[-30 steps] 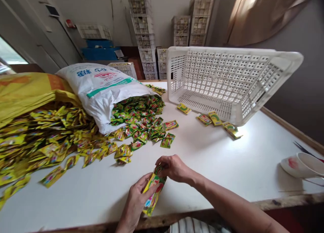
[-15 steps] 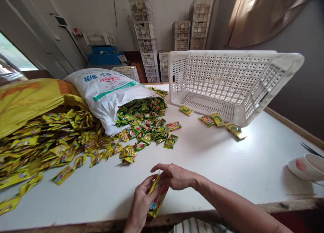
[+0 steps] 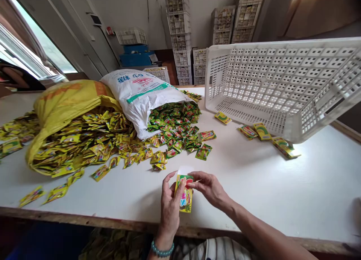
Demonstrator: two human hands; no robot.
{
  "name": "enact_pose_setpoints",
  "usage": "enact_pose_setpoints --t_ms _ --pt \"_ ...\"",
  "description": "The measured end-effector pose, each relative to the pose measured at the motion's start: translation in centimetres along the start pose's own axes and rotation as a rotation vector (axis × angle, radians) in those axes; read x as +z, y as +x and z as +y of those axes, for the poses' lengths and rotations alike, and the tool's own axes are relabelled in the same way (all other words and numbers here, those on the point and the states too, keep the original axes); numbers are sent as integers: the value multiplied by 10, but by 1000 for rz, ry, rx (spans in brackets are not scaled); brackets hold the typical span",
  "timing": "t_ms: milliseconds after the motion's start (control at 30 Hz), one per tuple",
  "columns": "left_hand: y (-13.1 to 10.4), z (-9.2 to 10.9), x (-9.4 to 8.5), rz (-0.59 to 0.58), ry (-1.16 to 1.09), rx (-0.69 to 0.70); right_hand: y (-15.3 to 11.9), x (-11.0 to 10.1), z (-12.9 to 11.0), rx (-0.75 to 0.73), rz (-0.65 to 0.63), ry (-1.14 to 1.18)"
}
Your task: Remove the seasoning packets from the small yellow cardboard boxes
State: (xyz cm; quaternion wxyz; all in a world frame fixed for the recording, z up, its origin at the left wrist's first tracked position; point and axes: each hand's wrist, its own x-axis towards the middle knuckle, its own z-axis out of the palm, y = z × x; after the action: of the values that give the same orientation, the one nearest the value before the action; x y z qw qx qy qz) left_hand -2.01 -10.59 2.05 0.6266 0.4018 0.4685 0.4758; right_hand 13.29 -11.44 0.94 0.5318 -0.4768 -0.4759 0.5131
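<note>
My left hand is wrapped round a small yellow and green printed carton, thumb across its front. A white flap stands up from the top of the carton. At the carton's upper right edge, the fingers of my right hand pinch it; their tips are partly hidden. Beyond my hands, small green packets spill from a white woven sack. Yellow packets pour out of a yellow sack to the left.
A large white plastic crate lies on its side at the right of the white table. Several flat cartons lie by its rim. Stacked crates stand against the back wall, and blue boxes sit left of them.
The carton has turned more upright, its printed front facing me and white flap showing. My right hand has shifted to its right edge. The view has swung left.
</note>
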Motion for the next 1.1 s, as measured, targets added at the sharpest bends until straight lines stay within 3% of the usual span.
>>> enact_pose_setpoints --t_ms 100,233,300,467,667,833,967,1100 --pt "-3 -1 -5 -142 46 -59 -2 5 5 67 -65 29" --pt "-2 -2 -14 -213 100 -73 2 0 2 62 -134 26" --pt "-1 -3 -16 -211 91 -68 7 -4 -2 81 -122 53" --pt "1 -7 -14 -87 17 -50 10 -4 -18 8 -180 -243" --pt "-1 -7 -15 -80 42 -63 9 3 -19 143 -102 -99" --pt "-1 -5 -16 -136 48 -130 13 -3 -19 286 -172 101" --pt "-2 -3 -14 -147 50 -149 15 -9 -20 281 -133 2" --pt "-4 1 -13 -176 18 -147 17 -16 -21 267 -200 1"
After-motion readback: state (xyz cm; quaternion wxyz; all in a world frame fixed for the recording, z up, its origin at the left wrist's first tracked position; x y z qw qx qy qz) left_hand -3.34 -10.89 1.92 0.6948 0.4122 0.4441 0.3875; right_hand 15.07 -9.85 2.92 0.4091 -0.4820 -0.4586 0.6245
